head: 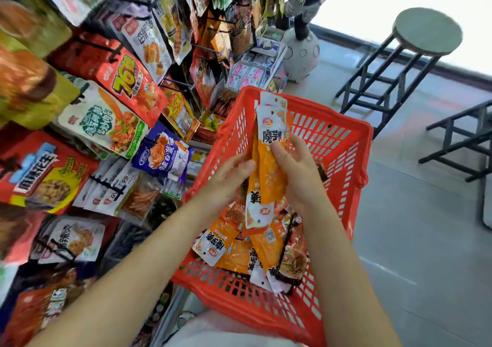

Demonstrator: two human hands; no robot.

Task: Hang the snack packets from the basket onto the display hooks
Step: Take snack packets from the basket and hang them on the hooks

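Head view: a small stack of long, narrow orange-and-white snack packets [271, 155] is held over the red plastic basket [343, 144], its long axis running nearly upright in the picture and leaning slightly. The white header ends with punched hang holes point up and away from the person on the front packets, while one packet behind has its white end hanging downward. Bold black Chinese characters run down the front packet's white panel beneath a small red logo; they are too blurred to read with certainty. The right hand [298, 171] grips the stack from the right, thumb laid across the orange front and fingers curled behind it. The left hand [229, 179] meets the stack's left edge, fingertips pressed together and pinching the packets' side. More orange packets [234, 248] of the same kind lie loose on the basket floor, pointing in mixed directions, beside a darker brown packet [292, 261]. To the left stands the display rack [175, 67] with black hooks, crowded with hanging snack bags: a red bag [127, 85] printed with a large yellow "76", a white-and-green bag [103, 123], and a blue bag [162, 155]. To the right, on grey floor tiles, stands a round-topped stool [426, 32] with black legs.
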